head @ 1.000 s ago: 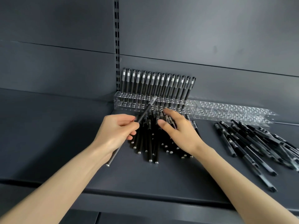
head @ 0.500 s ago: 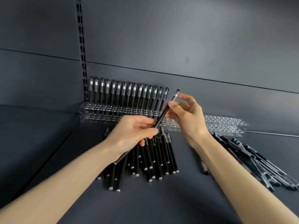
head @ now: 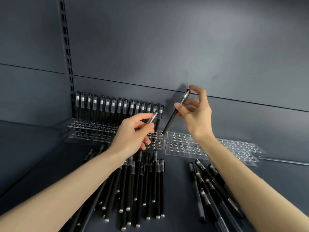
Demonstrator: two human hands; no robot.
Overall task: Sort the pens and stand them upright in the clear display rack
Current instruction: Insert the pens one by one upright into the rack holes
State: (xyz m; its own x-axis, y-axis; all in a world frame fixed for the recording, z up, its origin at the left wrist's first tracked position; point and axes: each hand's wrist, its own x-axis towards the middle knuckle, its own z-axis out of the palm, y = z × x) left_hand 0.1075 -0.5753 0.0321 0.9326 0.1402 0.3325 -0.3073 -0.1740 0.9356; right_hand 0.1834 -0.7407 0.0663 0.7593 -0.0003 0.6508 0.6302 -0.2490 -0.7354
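pinched by the right hand (head: 195, 114), a black pen (head: 175, 113) slants, its lower tip at the top holes of the clear display rack (head: 184, 144), beside the rack's upright row of pens (head: 117, 108). the left hand (head: 132, 136) grips a second pen (head: 152, 118) over the rack; loose pens (head: 142, 185) lie before it.

1. We see a dark slotted upright (head: 66, 47) that runs down the grey back panel (head: 184, 39).
2. To the right of the upright, a thin seam (head: 117, 82) crosses this panel.
3. Below the upright lies the dark shelf (head: 33, 156).
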